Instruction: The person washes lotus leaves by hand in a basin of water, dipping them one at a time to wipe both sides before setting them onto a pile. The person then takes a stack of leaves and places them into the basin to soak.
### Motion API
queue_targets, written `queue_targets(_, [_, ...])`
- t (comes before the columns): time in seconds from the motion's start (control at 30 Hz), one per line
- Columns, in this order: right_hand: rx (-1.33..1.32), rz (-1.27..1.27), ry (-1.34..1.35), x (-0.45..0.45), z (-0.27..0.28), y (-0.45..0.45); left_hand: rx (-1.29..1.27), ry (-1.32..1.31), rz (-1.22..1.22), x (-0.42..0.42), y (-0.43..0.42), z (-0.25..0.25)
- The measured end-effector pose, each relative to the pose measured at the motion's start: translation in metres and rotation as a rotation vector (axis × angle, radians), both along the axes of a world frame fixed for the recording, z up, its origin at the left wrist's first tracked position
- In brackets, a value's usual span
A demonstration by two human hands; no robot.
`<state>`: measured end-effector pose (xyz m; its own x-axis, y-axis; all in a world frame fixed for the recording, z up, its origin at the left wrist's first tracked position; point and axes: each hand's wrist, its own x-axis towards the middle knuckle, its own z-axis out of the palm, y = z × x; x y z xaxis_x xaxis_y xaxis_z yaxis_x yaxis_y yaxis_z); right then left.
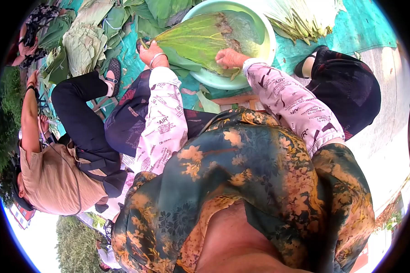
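Observation:
A large folded green leaf (191, 38), with brown ragged edges and fan-like veins, is spread over a pale green basin (269, 34) with water in it. My left hand (152, 53), with a bangle at the wrist, is closed on the leaf's narrow end. A small dark thing beside these fingers is too unclear to name. At the leaf's wide brown end, my right hand (230, 59) is closed with its fingertips on the edge; what lies inside the fingers is hidden.
Bundles of folded leaves (84, 48) lie on a turquoise sheet (364, 22) at the left, and a paler bundle (300, 18) lies right of the basin. Another person (61, 177) sits close at my left, legs stretched toward the leaves.

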<state>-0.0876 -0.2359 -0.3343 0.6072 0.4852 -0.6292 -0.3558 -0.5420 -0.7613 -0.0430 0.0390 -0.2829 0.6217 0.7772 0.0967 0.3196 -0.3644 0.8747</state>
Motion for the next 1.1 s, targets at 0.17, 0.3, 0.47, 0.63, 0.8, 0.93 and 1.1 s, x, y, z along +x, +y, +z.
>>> queue_targets(0.17, [-0.114,0.234,-0.032,-0.015,-0.030,-0.015,-0.039,0.036,0.032,-0.001,-0.002,0.012])
queue_targets(0.3, [-0.200,0.361,-0.129,-0.002,-0.045,-0.022,-0.165,-0.012,0.096,-0.003,0.008,0.002])
queue_targets(0.47, [-0.474,0.366,-0.175,0.002,-0.038,-0.022,-0.160,0.023,0.140,-0.009,0.010,0.005])
queue_targets(0.63, [-0.659,0.201,-0.099,0.000,-0.007,-0.028,-0.212,0.018,0.151,-0.012,0.008,0.008])
queue_targets(0.8, [-0.742,0.131,-0.174,0.008,-0.009,-0.039,-0.113,0.111,0.190,-0.012,0.014,0.015])
queue_targets(0.93, [-0.708,-0.083,-0.278,0.036,0.019,-0.045,-0.084,0.079,0.138,-0.008,0.025,0.014])
queue_targets(1.1, [0.093,-0.495,0.128,0.058,0.018,-0.007,-0.044,0.108,0.122,-0.005,0.013,0.027])
